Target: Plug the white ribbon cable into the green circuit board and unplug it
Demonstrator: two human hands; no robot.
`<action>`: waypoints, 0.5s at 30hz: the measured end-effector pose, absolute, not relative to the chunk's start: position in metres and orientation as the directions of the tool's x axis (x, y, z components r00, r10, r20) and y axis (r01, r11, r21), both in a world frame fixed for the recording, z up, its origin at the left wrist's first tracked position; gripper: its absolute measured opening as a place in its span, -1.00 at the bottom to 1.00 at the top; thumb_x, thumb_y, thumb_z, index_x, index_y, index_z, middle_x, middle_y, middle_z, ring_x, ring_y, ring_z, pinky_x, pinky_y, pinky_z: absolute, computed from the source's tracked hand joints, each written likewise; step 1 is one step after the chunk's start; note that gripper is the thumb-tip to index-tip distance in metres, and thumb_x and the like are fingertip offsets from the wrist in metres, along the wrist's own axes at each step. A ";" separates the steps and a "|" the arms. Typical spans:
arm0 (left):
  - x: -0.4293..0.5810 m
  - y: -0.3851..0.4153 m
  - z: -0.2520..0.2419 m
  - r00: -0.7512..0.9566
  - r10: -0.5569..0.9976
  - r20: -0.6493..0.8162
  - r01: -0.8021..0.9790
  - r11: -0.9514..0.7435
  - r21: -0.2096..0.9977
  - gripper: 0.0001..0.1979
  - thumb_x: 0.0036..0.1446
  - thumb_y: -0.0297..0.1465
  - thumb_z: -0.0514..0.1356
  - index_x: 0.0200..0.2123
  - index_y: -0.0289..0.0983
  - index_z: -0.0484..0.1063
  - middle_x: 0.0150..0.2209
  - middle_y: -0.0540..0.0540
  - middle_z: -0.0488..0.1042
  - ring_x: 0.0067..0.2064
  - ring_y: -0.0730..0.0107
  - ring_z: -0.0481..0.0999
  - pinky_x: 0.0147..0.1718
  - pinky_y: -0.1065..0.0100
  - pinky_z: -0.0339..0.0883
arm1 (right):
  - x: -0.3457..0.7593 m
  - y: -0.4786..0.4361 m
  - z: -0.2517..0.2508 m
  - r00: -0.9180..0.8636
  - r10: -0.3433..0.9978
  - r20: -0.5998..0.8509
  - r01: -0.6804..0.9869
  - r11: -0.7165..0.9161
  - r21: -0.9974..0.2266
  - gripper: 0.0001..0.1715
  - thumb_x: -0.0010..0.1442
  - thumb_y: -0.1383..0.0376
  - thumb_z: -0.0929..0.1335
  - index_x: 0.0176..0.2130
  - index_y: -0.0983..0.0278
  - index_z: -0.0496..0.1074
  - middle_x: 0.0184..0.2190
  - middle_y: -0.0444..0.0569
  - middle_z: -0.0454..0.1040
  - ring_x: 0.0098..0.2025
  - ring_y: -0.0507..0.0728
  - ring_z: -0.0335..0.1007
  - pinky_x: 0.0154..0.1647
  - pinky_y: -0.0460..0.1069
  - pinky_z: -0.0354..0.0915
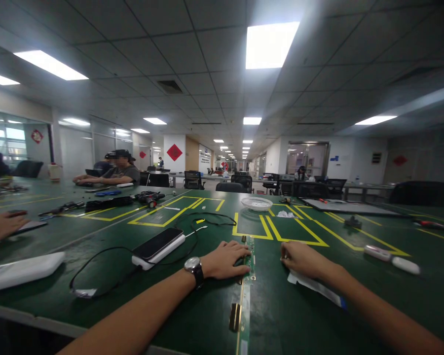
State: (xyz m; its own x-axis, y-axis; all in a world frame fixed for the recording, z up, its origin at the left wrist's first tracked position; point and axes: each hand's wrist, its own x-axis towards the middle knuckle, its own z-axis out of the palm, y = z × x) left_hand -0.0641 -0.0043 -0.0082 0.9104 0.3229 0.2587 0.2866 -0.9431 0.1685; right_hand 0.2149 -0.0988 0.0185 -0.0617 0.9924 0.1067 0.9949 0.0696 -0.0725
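A long, narrow green circuit board (245, 301) lies on the green table, running away from the near edge. My left hand (225, 260), with a watch (194, 268) on its wrist, rests on the board with fingers stretched and thumb apart, pressing rather than gripping. A dark gold-coloured connector or flap (235, 317) sits on the board's near part. To the right of the board, my right hand (305, 259) is closed with fingertips pinched together; what is between them, if anything, is hidden. Under that hand and wrist lies a white strip of paper or cloth (318, 287) with a blue end.
Left of the board lie a phone (158, 243) on a white block, a black cable (96, 254) and a white case (22, 271). A white basket (256, 203) stands ahead. A co-worker's hand (3, 224) shows at far left; another person (120, 170) sits beyond.
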 end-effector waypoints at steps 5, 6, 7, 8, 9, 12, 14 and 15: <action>-0.063 -0.005 -0.009 0.911 0.323 0.255 0.291 -0.944 0.157 -0.48 0.32 -0.04 0.04 0.24 -0.15 0.24 0.27 -0.16 0.25 0.24 0.03 0.24 0.11 -0.07 0.15 | 0.199 -0.096 0.012 -0.208 0.964 0.169 0.952 0.239 -0.191 -0.80 0.16 0.23 0.33 -0.22 0.23 0.48 -0.26 -0.02 0.51 -0.21 0.16 0.42 -0.24 -0.03 0.24; -0.063 -0.005 -0.009 0.911 0.325 0.255 0.294 -0.943 0.153 -0.48 0.32 -0.04 0.04 0.24 -0.15 0.24 0.28 -0.16 0.25 0.24 0.03 0.24 0.11 -0.07 0.16 | 0.194 -0.095 0.010 -0.222 0.956 0.191 0.945 0.260 -0.199 -0.81 0.16 0.23 0.33 -0.22 0.22 0.49 -0.26 -0.03 0.51 -0.22 0.15 0.41 -0.23 -0.03 0.23; -0.062 -0.006 -0.010 0.910 0.328 0.255 0.298 -0.943 0.150 -0.48 0.32 -0.04 0.04 0.23 -0.15 0.24 0.28 -0.17 0.25 0.24 0.02 0.23 0.11 -0.08 0.16 | 0.187 -0.095 0.008 -0.231 0.949 0.214 0.940 0.274 -0.201 -0.81 0.17 0.23 0.32 -0.23 0.21 0.49 -0.27 -0.04 0.50 -0.22 0.15 0.40 -0.22 -0.03 0.22; -0.062 -0.006 -0.010 0.908 0.331 0.258 0.302 -0.942 0.146 -0.48 0.32 -0.04 0.04 0.23 -0.16 0.25 0.28 -0.17 0.25 0.24 0.02 0.23 0.11 -0.08 0.16 | 0.180 -0.095 0.007 -0.236 0.942 0.237 0.938 0.285 -0.198 -0.81 0.17 0.23 0.32 -0.23 0.21 0.49 -0.28 -0.04 0.50 -0.22 0.14 0.40 -0.22 -0.03 0.21; -0.061 -0.006 -0.011 0.906 0.332 0.262 0.304 -0.942 0.142 -0.48 0.32 -0.04 0.04 0.23 -0.16 0.25 0.28 -0.17 0.24 0.24 0.01 0.23 0.11 -0.09 0.16 | 0.173 -0.095 0.006 -0.238 0.936 0.258 0.937 0.291 -0.193 -0.82 0.17 0.24 0.33 -0.23 0.22 0.49 -0.28 -0.04 0.50 -0.23 0.14 0.39 -0.22 -0.02 0.21; -0.061 -0.006 -0.012 0.906 0.329 0.266 0.303 -0.944 0.133 -0.49 0.33 -0.05 0.04 0.23 -0.17 0.25 0.28 -0.17 0.24 0.25 0.01 0.23 0.11 -0.09 0.17 | 0.158 -0.096 0.006 -0.234 0.925 0.298 0.941 0.293 -0.170 -0.83 0.15 0.26 0.34 -0.24 0.23 0.49 -0.30 -0.04 0.51 -0.23 0.14 0.38 -0.22 -0.03 0.19; -0.060 -0.006 -0.012 0.908 0.328 0.263 0.303 -0.944 0.131 -0.49 0.33 -0.05 0.04 0.23 -0.17 0.25 0.28 -0.17 0.24 0.25 0.00 0.23 0.11 -0.09 0.18 | 0.153 -0.096 0.006 -0.229 0.924 0.307 0.945 0.287 -0.156 -0.85 0.14 0.27 0.35 -0.26 0.24 0.49 -0.30 -0.04 0.52 -0.23 0.14 0.38 -0.23 -0.03 0.18; -0.060 -0.006 -0.012 0.907 0.329 0.262 0.304 -0.943 0.131 -0.49 0.33 -0.05 0.04 0.23 -0.17 0.25 0.28 -0.17 0.24 0.24 0.00 0.23 0.11 -0.09 0.18 | 0.152 -0.096 0.005 -0.227 0.923 0.309 0.947 0.283 -0.149 -0.85 0.13 0.27 0.35 -0.26 0.24 0.48 -0.31 -0.05 0.52 -0.23 0.14 0.38 -0.23 -0.03 0.17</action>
State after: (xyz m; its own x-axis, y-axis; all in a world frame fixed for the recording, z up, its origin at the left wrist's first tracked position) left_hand -0.0604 -0.0057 -0.0117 0.9073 0.3291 0.2617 0.3043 -0.9435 0.1314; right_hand 0.1525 -0.0962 0.0052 -0.2270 0.9235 0.3092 0.9475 0.2829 -0.1493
